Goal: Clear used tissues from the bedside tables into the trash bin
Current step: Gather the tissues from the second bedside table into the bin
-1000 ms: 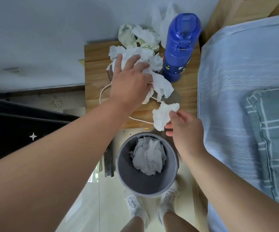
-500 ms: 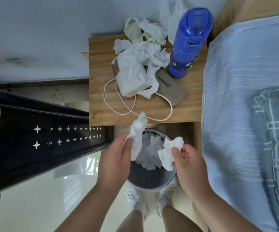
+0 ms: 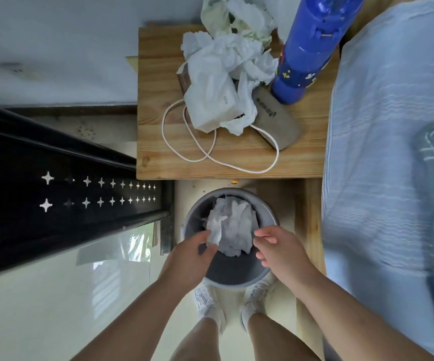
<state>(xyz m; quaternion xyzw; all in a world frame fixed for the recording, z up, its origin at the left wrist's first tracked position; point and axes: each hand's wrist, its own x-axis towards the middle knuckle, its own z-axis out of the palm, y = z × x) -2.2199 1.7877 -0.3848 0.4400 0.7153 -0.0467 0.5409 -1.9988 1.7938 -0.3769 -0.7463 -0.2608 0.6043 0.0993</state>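
While left hand (image 3: 188, 256) pinches crumpled tissue (image 3: 214, 234) | right hand (image 3: 282, 252) slack-fingered (empty) | round bin (image 3: 236, 276)

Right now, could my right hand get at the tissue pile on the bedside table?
Probably yes. The right hand hangs empty over the trash bin, and the tissue pile lies open toward it; the blue bottle stands beside the pile, not across the way.
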